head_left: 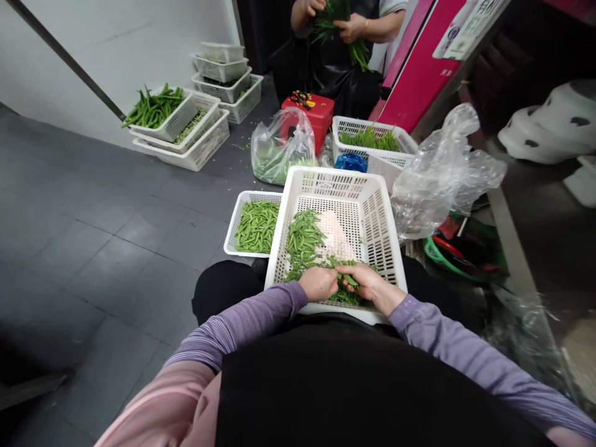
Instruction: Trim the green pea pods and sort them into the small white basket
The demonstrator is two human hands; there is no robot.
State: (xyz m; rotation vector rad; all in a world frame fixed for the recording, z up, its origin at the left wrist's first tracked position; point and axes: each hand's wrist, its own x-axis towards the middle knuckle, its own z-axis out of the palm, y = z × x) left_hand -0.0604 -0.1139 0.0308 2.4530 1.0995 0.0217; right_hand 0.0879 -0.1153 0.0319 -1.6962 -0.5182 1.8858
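Observation:
A large white basket rests across my lap, with loose green pea pods on its left side and stringy green trimmings near its front. Over the front part of this basket my two hands meet. My right hand is closed around a few pea pods, which stick out past the fingers. My left hand is closed in a pinch against the right fingertips; what lies inside it is hidden. Left of the large basket stands a smaller white basket filled with pea pods.
Ahead are a clear bag of greens, a red box with scissors on it, and a basket of greens. Stacked baskets hold green peppers. A co-worker's hands hold long greens. Plastic bags lie right.

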